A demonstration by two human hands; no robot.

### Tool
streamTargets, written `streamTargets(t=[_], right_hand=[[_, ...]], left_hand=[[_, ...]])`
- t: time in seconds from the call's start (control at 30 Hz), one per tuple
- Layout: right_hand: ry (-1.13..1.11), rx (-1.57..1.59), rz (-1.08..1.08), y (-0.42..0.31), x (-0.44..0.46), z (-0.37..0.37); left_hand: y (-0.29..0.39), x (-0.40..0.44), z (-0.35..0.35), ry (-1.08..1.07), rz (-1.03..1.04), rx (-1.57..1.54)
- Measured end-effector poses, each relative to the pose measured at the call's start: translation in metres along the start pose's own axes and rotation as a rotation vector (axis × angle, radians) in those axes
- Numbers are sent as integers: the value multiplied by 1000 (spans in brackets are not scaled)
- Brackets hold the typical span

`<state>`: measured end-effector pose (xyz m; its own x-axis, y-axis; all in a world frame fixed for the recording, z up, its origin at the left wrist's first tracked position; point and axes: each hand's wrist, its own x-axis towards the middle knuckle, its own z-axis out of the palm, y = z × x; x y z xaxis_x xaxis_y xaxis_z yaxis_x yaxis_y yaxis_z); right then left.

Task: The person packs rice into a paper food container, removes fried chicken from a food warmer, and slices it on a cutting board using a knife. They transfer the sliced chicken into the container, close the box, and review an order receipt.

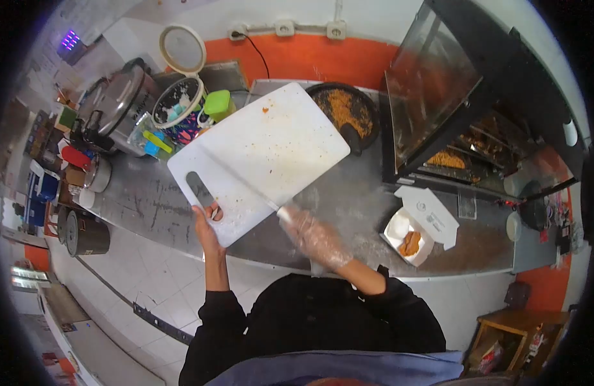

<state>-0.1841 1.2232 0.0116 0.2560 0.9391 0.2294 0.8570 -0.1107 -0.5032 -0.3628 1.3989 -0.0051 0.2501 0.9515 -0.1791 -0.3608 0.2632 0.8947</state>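
Gripping the board (277, 138) at its slotted end, the left hand (207, 228) has fingertips showing through the slot. It is a white slab with rounded corners, flecked with dark specks and a few orange crumbs, one larger near the far edge. It slants over the middle of the counter (335, 193), slotted end toward the front edge; whether it touches the steel is unclear. Closed around the light handle of a knife (258, 193), the right hand (317, 238) wears a clear, crinkled glove and is motion-blurred. The thin blade, blurred too, crosses the board toward the slotted end. Near the counter's front edge, right of that hand, an open white box (409, 239) holds a browned piece beside something white. A dark bowl (367, 119) of orange crumbs sits by the back edge.
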Motion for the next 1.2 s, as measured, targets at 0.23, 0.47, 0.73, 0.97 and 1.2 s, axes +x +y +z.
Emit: streamTargets(t=[0.23,0.47,0.73,0.97,1.2], right_hand=[[368,-222,369,107,78,-36],[332,-285,629,227,81,-40],[350,-283,600,161,9,-63],[372,247,557,124,-63,-95],[489,1501,671,112,-42,-101]], left_hand=[[-10,27,38,-34,81,-29],[-29,31,54,1,47,-52],[-120,45,179,-29,-152,-338],[-214,28,250,-248,-210,-544],[-171,-34,203,-749,-240,-11]])
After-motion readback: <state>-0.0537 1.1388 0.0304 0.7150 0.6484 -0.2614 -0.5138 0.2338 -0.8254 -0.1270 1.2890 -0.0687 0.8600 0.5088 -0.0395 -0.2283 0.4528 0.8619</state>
